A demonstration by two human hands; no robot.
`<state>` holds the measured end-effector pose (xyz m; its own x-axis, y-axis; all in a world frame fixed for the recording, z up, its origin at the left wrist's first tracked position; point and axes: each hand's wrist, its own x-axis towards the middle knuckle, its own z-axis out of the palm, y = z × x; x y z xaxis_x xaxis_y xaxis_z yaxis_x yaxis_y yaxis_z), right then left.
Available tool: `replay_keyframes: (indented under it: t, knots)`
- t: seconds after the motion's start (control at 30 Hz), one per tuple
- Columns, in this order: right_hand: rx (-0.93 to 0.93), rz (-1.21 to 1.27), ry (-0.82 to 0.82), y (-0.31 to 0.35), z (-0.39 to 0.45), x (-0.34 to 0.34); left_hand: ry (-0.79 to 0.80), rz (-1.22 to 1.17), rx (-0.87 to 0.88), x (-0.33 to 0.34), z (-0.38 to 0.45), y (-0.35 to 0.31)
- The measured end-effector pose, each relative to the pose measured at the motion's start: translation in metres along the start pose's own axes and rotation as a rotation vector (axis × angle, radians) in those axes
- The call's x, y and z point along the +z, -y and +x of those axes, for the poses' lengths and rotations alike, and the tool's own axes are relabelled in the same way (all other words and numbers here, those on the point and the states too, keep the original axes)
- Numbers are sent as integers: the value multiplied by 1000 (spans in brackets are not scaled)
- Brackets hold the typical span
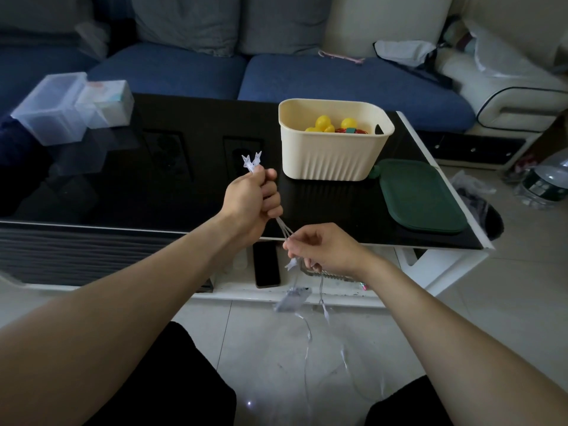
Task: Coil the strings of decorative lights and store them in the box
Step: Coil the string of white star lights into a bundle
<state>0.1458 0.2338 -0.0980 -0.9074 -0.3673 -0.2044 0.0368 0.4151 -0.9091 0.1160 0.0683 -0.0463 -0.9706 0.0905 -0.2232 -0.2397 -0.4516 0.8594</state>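
Observation:
My left hand [250, 199] is closed around a bunch of a clear string of lights [284, 232], with two white star-shaped bulbs [252, 162] sticking up above the fist. My right hand [322, 249] pinches the same strands just below, close to the table's front edge. From it the wire hangs to the floor between my knees, with a small clear pack [292, 299] dangling on it. The cream ribbed box [333, 142] stands on the black table to the upper right of both hands. It holds yellow round lights [322, 124] and a red bundle.
A dark green lid [421, 198] lies flat right of the box. Two clear plastic containers [61, 109] sit at the table's far left. A phone [266, 264] rests on the lower shelf. A blue sofa [307, 78] runs behind the glossy black table [138, 192].

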Motion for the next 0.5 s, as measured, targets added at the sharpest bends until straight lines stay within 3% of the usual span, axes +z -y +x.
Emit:
replay_keyframes:
  t: [0.13,0.33,0.5]
  knots:
    - [-46,-169,-166,-7,2,-1,31,55,-8,-3,-1,4]
    - [-53,-155,-338,-6,3,-3,99,180,38,1,-5,6]
    - [-16,-220,-202,1,0,-3,29,131,46,-2,-1,4]
